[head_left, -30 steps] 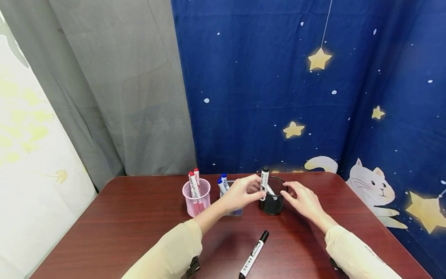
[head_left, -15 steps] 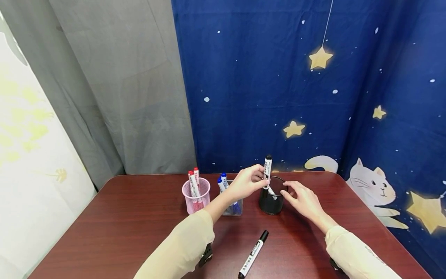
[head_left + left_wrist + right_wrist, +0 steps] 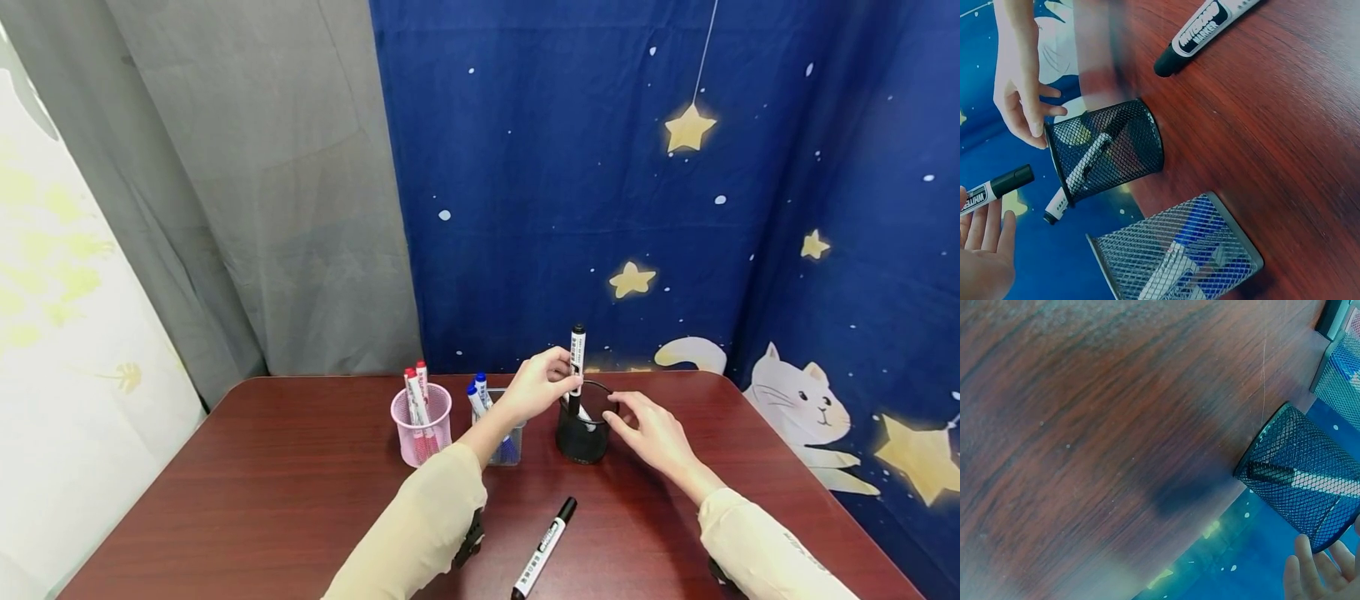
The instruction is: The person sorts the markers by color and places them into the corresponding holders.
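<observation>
My left hand pinches a black-capped whiteboard marker between thumb and fingers. Cap upward, it stands nearly vertical over the mouth of a black mesh pen holder. In the left wrist view, the marker's lower black end is just outside the holder's rim. Another white marker leans inside that holder, seen through the mesh. My right hand holds the holder's rim at its right side with thumb and fingertips. A third black-and-white marker lies on the table in front.
Left of the black holder stands a grey mesh holder with blue-capped markers. Farther left is a pink mesh cup holding red-capped markers. All stand near the back edge of the brown table, before a curtain.
My left hand has raised the marker and brought it slightly rightward, over the black holder's mouth. My right hand has stayed at the rim. The other markers have not moved.
</observation>
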Action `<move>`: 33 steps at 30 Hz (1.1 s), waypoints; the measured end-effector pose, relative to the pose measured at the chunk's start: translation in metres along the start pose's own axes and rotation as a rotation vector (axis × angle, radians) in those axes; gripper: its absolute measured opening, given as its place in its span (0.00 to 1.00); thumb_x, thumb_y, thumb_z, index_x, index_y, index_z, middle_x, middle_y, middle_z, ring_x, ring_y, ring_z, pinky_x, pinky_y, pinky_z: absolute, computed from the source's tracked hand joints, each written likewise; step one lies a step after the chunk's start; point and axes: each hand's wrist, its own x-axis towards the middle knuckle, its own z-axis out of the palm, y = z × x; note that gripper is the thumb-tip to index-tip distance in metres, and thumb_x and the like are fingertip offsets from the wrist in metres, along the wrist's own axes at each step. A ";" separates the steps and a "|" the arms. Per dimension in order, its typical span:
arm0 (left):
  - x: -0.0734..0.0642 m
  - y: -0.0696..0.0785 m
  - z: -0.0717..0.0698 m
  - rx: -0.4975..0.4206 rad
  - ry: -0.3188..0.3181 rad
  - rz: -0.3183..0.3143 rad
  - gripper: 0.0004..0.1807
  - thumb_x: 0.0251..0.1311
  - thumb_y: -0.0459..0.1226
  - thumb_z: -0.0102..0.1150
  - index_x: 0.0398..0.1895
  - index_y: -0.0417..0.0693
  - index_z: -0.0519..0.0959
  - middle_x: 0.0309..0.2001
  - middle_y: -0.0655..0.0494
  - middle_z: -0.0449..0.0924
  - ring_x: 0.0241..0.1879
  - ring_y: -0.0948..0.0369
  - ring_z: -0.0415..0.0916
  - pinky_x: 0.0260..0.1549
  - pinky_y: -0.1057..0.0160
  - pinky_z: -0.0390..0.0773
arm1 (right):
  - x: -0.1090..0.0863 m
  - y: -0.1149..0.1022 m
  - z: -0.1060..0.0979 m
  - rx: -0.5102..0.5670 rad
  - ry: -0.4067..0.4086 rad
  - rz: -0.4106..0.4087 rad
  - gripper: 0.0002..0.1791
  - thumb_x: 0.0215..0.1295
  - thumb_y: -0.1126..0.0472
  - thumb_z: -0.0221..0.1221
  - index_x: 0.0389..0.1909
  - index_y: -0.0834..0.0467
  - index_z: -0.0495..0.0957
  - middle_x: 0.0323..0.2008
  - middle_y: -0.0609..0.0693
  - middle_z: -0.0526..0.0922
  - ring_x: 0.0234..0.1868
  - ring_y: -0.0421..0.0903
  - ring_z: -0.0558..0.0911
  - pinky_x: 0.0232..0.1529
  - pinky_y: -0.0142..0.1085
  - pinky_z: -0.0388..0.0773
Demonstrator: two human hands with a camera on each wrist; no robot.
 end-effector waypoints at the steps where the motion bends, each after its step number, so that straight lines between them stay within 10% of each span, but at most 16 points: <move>1: 0.001 -0.001 0.001 0.004 0.005 -0.006 0.11 0.55 0.34 0.57 0.41 0.40 0.72 0.34 0.52 0.77 0.36 0.63 0.77 0.34 0.68 0.73 | 0.000 0.000 0.000 0.000 0.001 0.000 0.18 0.55 0.52 0.59 0.45 0.55 0.76 0.34 0.45 0.77 0.28 0.38 0.75 0.26 0.38 0.71; 17: 0.005 -0.017 0.012 0.052 0.049 -0.017 0.16 0.54 0.34 0.58 0.47 0.41 0.71 0.44 0.49 0.76 0.44 0.59 0.74 0.40 0.66 0.72 | 0.001 0.000 0.004 0.006 0.004 -0.009 0.18 0.55 0.52 0.59 0.45 0.55 0.76 0.33 0.45 0.76 0.28 0.39 0.76 0.26 0.38 0.71; 33: -0.025 0.002 0.001 0.109 0.089 0.178 0.23 0.54 0.35 0.58 0.55 0.45 0.68 0.53 0.52 0.66 0.53 0.59 0.64 0.48 0.60 0.67 | 0.000 0.003 0.001 -0.005 0.009 -0.017 0.18 0.55 0.52 0.59 0.45 0.55 0.76 0.34 0.45 0.77 0.28 0.39 0.76 0.25 0.38 0.71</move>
